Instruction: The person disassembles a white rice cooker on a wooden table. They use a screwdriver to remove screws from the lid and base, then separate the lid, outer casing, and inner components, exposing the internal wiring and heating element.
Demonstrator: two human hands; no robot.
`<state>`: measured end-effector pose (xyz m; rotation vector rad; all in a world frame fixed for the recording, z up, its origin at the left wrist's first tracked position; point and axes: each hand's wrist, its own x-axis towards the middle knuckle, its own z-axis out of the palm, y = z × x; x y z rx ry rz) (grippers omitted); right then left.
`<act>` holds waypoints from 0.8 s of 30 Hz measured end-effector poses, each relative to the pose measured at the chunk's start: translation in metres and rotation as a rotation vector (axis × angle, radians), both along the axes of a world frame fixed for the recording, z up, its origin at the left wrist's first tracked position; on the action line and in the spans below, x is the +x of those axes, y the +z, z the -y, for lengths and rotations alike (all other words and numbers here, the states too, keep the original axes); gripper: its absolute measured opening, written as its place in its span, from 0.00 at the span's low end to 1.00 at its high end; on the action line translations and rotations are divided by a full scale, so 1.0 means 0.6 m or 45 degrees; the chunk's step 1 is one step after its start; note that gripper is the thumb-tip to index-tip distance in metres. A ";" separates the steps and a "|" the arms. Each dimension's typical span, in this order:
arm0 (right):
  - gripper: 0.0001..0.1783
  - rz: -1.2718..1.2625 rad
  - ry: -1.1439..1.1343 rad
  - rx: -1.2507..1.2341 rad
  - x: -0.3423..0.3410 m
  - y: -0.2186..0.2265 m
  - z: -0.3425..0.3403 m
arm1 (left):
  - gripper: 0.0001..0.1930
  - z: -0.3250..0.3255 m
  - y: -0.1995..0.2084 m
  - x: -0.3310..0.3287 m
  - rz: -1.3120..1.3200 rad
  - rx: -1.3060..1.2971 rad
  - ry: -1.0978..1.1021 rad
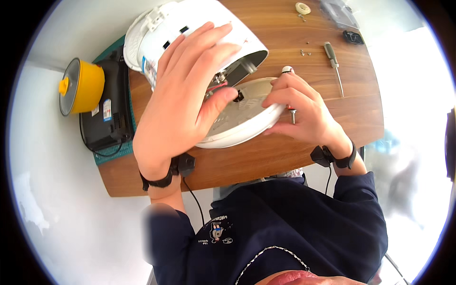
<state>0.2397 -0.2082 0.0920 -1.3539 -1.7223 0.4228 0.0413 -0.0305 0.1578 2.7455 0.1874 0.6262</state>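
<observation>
A white rounded appliance housing [209, 19] lies on its side at the far left of the table, its open end toward the middle. Metal parts and a red wire show inside that opening. My left hand [190, 80] lies over the housing with fingers stretched out and thumb apart. Tilted just in front of the opening is a round white base cover [247, 135], its hollow inside facing up. My right hand [304, 104] grips its right rim between thumb and fingers. A small metal pin [293, 115] shows by the right palm; whether it belongs to the cover I cannot tell.
A screwdriver [332, 56] lies at the right, near several small screws [304, 53]. Behind are a tape roll [302, 8], a clear plastic box [341, 15] and a small black object [353, 37]. At left, a yellow pot [90, 85] stands on a black appliance [114, 126] over a green mat [114, 156].
</observation>
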 end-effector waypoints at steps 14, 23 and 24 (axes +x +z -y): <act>0.20 0.179 0.154 -0.039 -0.031 -0.031 0.084 | 0.34 -0.002 0.023 -0.004 -0.154 0.066 0.196; 0.09 0.265 0.293 -0.024 -0.040 -0.020 0.112 | 0.29 -0.016 -0.001 -0.013 -0.140 0.197 0.194; 0.09 0.233 0.297 -0.018 -0.040 -0.016 0.115 | 0.29 -0.014 0.002 -0.016 -0.192 0.175 0.215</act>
